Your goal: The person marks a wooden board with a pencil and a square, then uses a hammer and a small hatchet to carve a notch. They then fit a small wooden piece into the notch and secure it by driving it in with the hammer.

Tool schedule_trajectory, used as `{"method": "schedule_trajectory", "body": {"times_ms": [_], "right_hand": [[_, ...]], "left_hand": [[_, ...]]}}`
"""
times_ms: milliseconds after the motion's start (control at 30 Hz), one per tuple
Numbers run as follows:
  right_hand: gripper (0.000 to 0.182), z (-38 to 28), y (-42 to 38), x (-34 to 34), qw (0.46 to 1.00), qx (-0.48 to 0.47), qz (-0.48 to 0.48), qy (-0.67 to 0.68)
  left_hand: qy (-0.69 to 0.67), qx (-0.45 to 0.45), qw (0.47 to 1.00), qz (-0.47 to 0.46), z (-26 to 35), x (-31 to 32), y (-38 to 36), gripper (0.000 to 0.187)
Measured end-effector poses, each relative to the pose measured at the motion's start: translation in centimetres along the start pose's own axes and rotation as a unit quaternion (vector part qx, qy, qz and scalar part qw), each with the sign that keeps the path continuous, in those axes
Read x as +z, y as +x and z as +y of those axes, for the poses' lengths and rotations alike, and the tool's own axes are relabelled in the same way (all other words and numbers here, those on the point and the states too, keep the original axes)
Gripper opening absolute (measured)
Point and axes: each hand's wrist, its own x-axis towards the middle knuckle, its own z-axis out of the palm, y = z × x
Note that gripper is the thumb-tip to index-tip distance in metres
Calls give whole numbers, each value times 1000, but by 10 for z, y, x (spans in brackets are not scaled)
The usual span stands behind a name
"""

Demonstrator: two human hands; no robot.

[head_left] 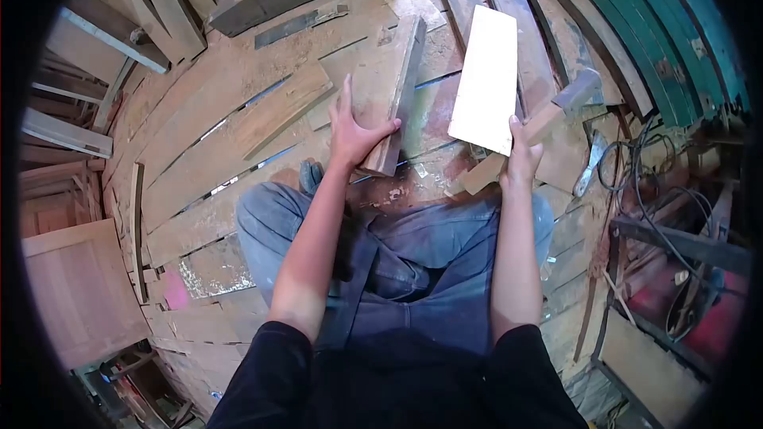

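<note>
Within the open dark frame, situated well to the right of the white board, strips of wood and a red object are seen; the object's kind cannot be told.

The white board is flat, pale and brightly lit, slightly broader at its near end, with straight edges. It is held by its near right corner in the right hand, the thumb being laid along the edge. A hammer is seen just right of the board, its handle passing behind that hand; whether the handle is also gripped cannot be told.

To the left of the board, the wooden block, brown and long, with a darker side face, is touched by the left hand, whose fingers are spread wide and whose thumb is rested on the block. Farther left, a loose plank is supported by the plank floor. A scraper is located to the board's right, beyond the right hand.
</note>
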Motion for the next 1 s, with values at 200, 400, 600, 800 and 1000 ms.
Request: {"method": "schedule_trajectory", "body": {"times_ms": [200,400,600,800,1000], "right_hand": [[20,-1,-1,5,1000,1,8,5],[26,5,-4,0,998,-5,-28,-47],[27,5,-29,23,996,28,-76,-46],[24,27,-56,36,989,69,-127,-37],[30,55,-71,38,971,55,-166,-164]], "left_hand": [[168,-72,981,64,-1,35,-27,128],[286,-141,945,77,2,81,-62,128],[302,-127,944,33,5,90,-83,125],[186,-119,975,-13,-9,69,-82,118],[150,33,986,-64,-50,-35,-29,83]]}}
